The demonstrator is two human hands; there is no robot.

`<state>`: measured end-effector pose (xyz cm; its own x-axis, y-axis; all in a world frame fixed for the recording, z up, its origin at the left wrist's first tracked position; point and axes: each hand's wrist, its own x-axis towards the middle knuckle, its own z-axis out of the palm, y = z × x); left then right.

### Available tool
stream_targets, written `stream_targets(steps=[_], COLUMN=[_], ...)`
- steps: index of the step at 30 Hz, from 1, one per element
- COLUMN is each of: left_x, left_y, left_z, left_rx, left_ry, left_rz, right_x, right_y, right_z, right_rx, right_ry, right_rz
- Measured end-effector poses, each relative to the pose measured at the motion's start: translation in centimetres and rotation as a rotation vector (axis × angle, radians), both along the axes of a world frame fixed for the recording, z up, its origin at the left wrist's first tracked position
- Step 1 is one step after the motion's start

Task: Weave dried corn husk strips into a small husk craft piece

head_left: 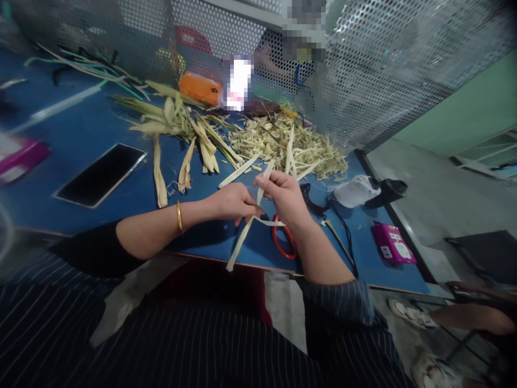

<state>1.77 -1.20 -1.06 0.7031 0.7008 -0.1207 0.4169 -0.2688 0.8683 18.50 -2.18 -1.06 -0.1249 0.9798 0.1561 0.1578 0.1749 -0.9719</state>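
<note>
Over the near edge of a blue table [100, 124], both my hands grip pale leaf strips. My left hand [234, 202], a gold bangle on its wrist, is closed on a long pale strip [240, 245] that hangs down past the table edge. My right hand [283, 194] pinches the upper end of a strip [266, 172] that sticks up from its fingers. A thin strip crosses between the two hands. Red-handled scissors [283, 242] lie on the table just under my right wrist.
A pile of shredded husk [291, 143] and a row of longer leaves [177, 124] lie beyond my hands. A black phone [100, 173] lies left, a pink box [391, 243] right, with a white cloth [355, 189]. A perforated metal screen [383, 64] backs the table. Another person's legs [464, 318] show at right.
</note>
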Motion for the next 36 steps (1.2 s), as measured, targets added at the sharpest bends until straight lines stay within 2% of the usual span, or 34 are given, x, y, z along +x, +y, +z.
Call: stream_targets(steps=[4,6,8,11,16,19,24,29,33,36], left_x=[-0.1,-0.3,-0.5,-0.5,-0.5,-0.5,-0.6,-0.7,-0.6,-0.6], left_y=[0.6,0.9,1.2,1.4,1.6,1.7,2.1,2.9,3.3,3.3], left_z=[-0.3,-0.4,-0.4,-0.6,-0.7,-0.4,0.0,-0.5,-0.5,-0.2], left_rx=[0.091,0.143,0.156,0.057,-0.301,-0.442,-0.529,-0.633,-0.761,-0.791], left_ry=[-0.057,-0.125,-0.187,-0.255,-0.388,-0.464,-0.626,-0.694,-0.734,-0.760], left_rz=[0.266,0.369,0.398,0.397,0.450,0.475,0.454,0.534,0.506,0.540], right_x=[0.1,0.0,-0.3,-0.6,-0.7,-0.8,-1.0,-1.3,-1.5,-1.4], right_y=[-0.6,-1.1,-1.4,-1.6,-1.5,-1.5,-1.6,-1.2,-1.2,-1.5], right_z=[0.0,0.0,-0.1,-0.6,-1.0,-0.9,-1.1,-1.7,-1.8,-1.5], right_rx=[0.334,0.481,0.628,0.792,0.868,0.919,0.979,1.079,1.030,0.998], right_ry=[-0.110,-0.251,-0.452,-0.681,-0.764,-0.804,-0.965,-1.154,-1.231,-1.210], right_rz=[-0.251,-0.300,-0.300,-0.272,-0.268,-0.257,-0.160,-0.099,-0.056,-0.058])
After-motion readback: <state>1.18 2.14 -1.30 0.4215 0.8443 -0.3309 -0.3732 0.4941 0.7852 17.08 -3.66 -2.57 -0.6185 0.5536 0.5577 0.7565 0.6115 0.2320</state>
